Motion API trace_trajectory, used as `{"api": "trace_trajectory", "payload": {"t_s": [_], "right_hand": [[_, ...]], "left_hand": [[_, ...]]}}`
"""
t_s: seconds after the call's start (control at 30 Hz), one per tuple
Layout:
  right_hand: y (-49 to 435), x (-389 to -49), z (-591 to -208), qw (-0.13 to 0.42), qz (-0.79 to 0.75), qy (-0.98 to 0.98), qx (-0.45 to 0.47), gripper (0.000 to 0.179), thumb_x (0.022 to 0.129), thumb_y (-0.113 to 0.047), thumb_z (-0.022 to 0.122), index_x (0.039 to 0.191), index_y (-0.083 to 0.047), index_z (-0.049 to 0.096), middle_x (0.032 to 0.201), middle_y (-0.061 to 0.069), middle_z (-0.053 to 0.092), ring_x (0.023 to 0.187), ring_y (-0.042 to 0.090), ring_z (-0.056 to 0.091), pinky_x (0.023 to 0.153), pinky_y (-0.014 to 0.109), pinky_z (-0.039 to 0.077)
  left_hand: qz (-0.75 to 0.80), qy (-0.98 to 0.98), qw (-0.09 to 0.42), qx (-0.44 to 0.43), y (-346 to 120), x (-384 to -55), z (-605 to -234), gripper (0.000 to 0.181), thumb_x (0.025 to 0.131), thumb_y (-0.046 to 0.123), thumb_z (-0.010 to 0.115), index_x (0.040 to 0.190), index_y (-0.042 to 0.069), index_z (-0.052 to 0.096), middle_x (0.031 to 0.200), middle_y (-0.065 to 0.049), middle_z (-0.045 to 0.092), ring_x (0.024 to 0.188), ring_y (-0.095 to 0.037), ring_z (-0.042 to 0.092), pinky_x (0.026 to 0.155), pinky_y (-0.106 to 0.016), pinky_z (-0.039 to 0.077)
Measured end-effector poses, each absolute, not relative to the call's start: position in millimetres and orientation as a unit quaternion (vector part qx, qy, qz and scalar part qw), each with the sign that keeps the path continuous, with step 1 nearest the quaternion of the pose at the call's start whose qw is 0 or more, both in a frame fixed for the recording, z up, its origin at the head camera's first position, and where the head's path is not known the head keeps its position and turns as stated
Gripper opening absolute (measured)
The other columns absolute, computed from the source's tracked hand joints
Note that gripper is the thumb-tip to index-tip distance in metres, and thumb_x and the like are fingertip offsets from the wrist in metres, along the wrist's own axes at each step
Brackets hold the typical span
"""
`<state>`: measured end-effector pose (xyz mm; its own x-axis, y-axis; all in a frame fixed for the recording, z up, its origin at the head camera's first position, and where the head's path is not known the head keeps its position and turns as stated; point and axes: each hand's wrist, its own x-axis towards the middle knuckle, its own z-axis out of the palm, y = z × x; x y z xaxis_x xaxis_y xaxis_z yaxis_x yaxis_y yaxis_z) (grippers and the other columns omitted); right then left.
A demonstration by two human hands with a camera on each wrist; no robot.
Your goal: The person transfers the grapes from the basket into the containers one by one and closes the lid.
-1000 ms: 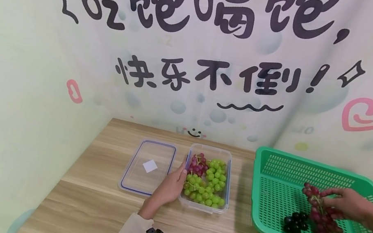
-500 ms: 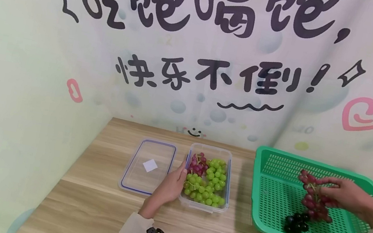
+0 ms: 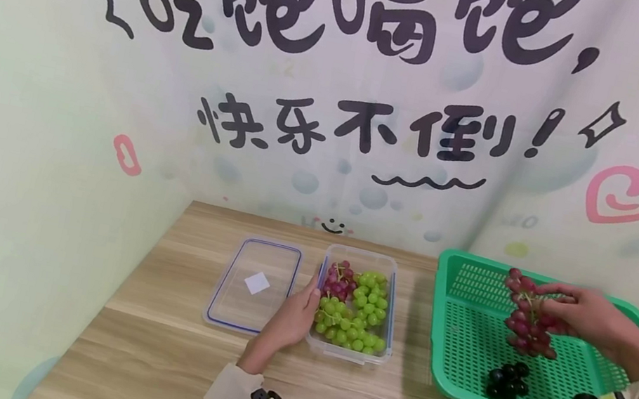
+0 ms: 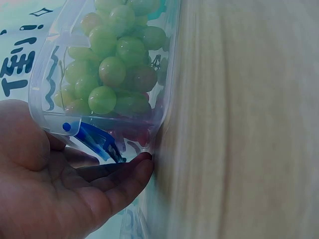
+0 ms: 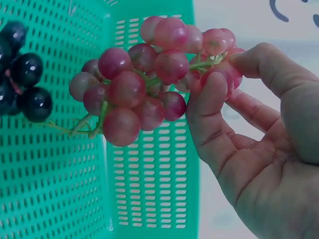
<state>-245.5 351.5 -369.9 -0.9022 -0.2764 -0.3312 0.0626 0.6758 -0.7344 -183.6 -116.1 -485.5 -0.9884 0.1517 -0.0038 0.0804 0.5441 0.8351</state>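
My right hand [image 3: 588, 320] pinches a bunch of red grapes [image 3: 527, 329] between thumb and fingers, holding it over the green basket. In the right wrist view the thumb and index finger grip the upper end of the red bunch [image 5: 127, 89], whose loose stem hangs toward the basket floor. A bunch of black grapes [image 3: 508, 382] lies in the basket below. My left hand [image 3: 292, 319] rests along the left side of a clear plastic container [image 3: 348, 355], its fingers touching the wall by the blue latch [image 4: 97, 139]. Green grapes [image 3: 349, 337] and smaller red grapes [image 3: 339, 281] lie inside.
The green perforated basket [image 3: 439, 349] stands at the right of the wooden table [image 3: 151, 355]. A clear lid with a blue seal [image 3: 244, 261] lies flat left of the container, bearing a white square [image 3: 256, 282]. Behind the table hangs a printed backdrop [image 3: 269, 191].
My right hand has risen and moved left and away from me with the red grapes, lifting them off the basket floor and uncovering the black bunch. My left hand stays at the container.
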Motion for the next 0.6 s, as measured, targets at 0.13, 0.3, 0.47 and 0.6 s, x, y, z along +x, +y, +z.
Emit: {"api": "trace_trajectory", "payload": {"t_s": [0.13,0.3,0.47,0.6], "right_hand": [[344,-247,-365,0.203,-0.415,0.885,-0.063,0.052,0.104,-0.025,0.052,0.139,0.012,0.041,0.101,0.008,0.07,0.084,0.018,0.069,0.077,0.029,0.059],[335,-247,-357,0.19,-0.417,0.886,-0.066,0.052,0.104,-0.026,0.053,0.141,0.009,0.041,0.1,0.007,0.07,0.083,0.017,0.067,0.077,0.028,0.058],[324,-248,-347,0.179,-0.401,0.895,-0.078,0.053,0.103,-0.029,0.054,0.141,0.005,0.044,0.107,0.007,0.071,0.088,0.013,0.067,0.077,0.026,0.057],[312,-248,-339,0.174,-0.4,0.896,-0.084,0.05,0.103,-0.029,0.054,0.141,0.003,0.046,0.106,0.008,0.071,0.087,0.015,0.066,0.077,0.025,0.056]], "left_hand": [[0.473,0.878,0.038,0.067,-116,-184,-486,0.054,0.111,0.026,0.024,0.155,-0.003,0.019,0.158,-0.02,0.028,0.146,-0.036,0.029,0.119,-0.047,0.027],[0.476,0.876,0.039,0.066,-116,-184,-487,0.054,0.111,0.027,0.023,0.156,-0.002,0.018,0.158,-0.02,0.029,0.146,-0.035,0.029,0.118,-0.047,0.027],[0.476,0.876,0.041,0.064,-116,-184,-487,0.054,0.111,0.027,0.023,0.156,-0.002,0.018,0.158,-0.019,0.029,0.146,-0.035,0.029,0.118,-0.047,0.027],[0.475,0.877,0.041,0.063,-117,-184,-488,0.054,0.111,0.027,0.023,0.156,-0.001,0.018,0.158,-0.019,0.029,0.145,-0.036,0.03,0.118,-0.048,0.027]]}}
